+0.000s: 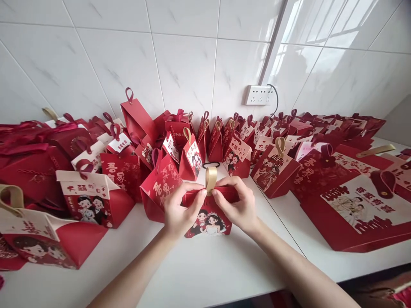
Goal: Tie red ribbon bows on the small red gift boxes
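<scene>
The left hand [181, 208] and the right hand [236, 203] both pinch the upper edge of the box [210, 208], one on each side of its gold loop [211, 176], thumbs on the near face and forefingers reaching along the top. The thumb tips sit close together at the foot of the loop; whether they also press on it is hard to tell, since the fingers cover that spot. The box stands on the white tabletop [250, 261], in the middle, red, with a cartoon couple printed low on its front. Just behind the loop lies a black ring [211, 162]. Near the left hand, and partly covered by it, a red carton [159, 188] stands turned at an angle. Beyond the ring come a small carton [192, 158] with its own gold loop and, farther back, a row of narrow cartons [216, 141]. Off to the right, a tilted carton [276, 169] carries another gold loop, and a large bag [359, 214] with a white printed panel lies near the tabletop's edge. On the left, a cream-topped carton [91, 194] stands behind a wider one [48, 235] in the near corner, with many more red packages [35, 171] crowded beyond. At the back, a socket strip [259, 95] with a dark cable [276, 102] is fixed to the tiled wall [186, 64].
</scene>
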`<move>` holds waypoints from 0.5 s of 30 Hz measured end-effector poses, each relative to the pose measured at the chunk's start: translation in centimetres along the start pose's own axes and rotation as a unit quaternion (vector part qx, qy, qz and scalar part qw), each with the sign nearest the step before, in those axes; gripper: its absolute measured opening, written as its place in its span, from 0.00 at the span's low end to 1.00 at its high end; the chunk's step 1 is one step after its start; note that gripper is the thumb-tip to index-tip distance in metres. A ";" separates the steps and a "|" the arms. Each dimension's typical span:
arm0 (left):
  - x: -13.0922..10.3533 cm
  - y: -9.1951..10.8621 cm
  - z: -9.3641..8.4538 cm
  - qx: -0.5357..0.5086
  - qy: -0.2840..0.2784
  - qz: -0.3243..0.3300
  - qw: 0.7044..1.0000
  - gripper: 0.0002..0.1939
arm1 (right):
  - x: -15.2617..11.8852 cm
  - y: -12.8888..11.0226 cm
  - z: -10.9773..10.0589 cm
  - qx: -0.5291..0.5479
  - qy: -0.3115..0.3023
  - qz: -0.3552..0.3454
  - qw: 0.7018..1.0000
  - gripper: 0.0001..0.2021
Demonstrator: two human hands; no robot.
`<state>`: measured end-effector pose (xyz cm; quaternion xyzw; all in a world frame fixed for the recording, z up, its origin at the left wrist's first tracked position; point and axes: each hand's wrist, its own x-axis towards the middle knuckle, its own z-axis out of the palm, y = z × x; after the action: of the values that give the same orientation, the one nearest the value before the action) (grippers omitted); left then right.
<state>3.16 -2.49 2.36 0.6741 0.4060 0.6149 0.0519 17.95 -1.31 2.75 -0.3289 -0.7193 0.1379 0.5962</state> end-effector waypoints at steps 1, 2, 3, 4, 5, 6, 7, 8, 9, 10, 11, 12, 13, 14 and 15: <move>0.0 0.0 0.0 0.001 -0.001 0.003 1.000 0.03 | 0.0 0.0 0.1 0.004 0.005 0.004 1.000 0.03; 0.0 0.0 -0.1 -0.001 -0.003 0.006 1.000 0.03 | -0.1 0.0 0.2 0.010 0.005 0.004 1.000 0.03; 0.0 0.0 -0.1 -0.005 -0.005 0.009 1.000 0.03 | -0.1 0.0 0.3 0.017 -0.001 -0.002 1.000 0.03; 0.0 0.0 -0.2 -0.012 -0.009 0.014 1.000 0.03 | -0.1 -0.1 0.3 0.024 -0.008 -0.010 1.000 0.02; -0.1 -0.1 -0.2 -0.020 -0.013 0.021 0.999 0.03 | -0.1 -0.1 0.3 0.032 -0.014 -0.016 0.999 0.02; -0.1 -0.1 -0.2 -0.029 -0.019 0.029 0.999 0.03 | -0.1 -0.2 0.3 0.041 -0.016 -0.016 0.999 0.02; -0.1 -0.2 -0.3 -0.037 -0.024 0.035 0.998 0.03 | 0.0 -0.3 0.3 0.051 -0.016 -0.004 0.999 0.02; -0.1 -0.2 -0.2 -0.042 -0.025 0.038 0.998 0.03 | 0.0 -0.4 0.2 0.063 -0.016 0.018 0.998 0.02; -0.1 -0.3 -0.2 -0.044 -0.022 0.037 0.998 0.03 | 0.1 -0.5 0.2 0.076 -0.017 0.045 0.996 0.03; -0.1 -0.3 -0.2 -0.044 -0.018 0.032 0.998 0.03 | 0.1 -0.6 0.1 0.089 -0.020 0.072 0.993 0.03; -0.1 -0.2 -0.1 -0.045 -0.013 0.024 0.999 0.02 | 0.2 -0.7 0.1 0.101 -0.024 0.094 0.990 0.04; -0.1 -0.2 0.0 -0.045 -0.011 0.013 0.999 0.02 | 0.3 -0.8 0.0 0.110 -0.029 0.109 0.988 0.05; 0.0 -0.1 0.0 -0.046 -0.011 0.003 0.999 0.01 | 0.3 -0.8 0.0 0.114 -0.035 0.117 0.986 0.05; 0.0 0.0 0.0 -0.048 -0.014 -0.007 0.999 0.01 | 0.4 -0.9 0.0 0.115 -0.038 0.122 0.985 0.05; 0.1 0.1 0.0 -0.049 -0.016 -0.017 0.999 0.02 | 0.4 -0.9 0.0 0.113 -0.040 0.124 0.985 0.04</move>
<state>3.22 -2.49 2.48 0.6739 0.3860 0.6218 0.1015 17.63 -1.69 3.59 -0.3404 -0.6759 0.3044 0.5784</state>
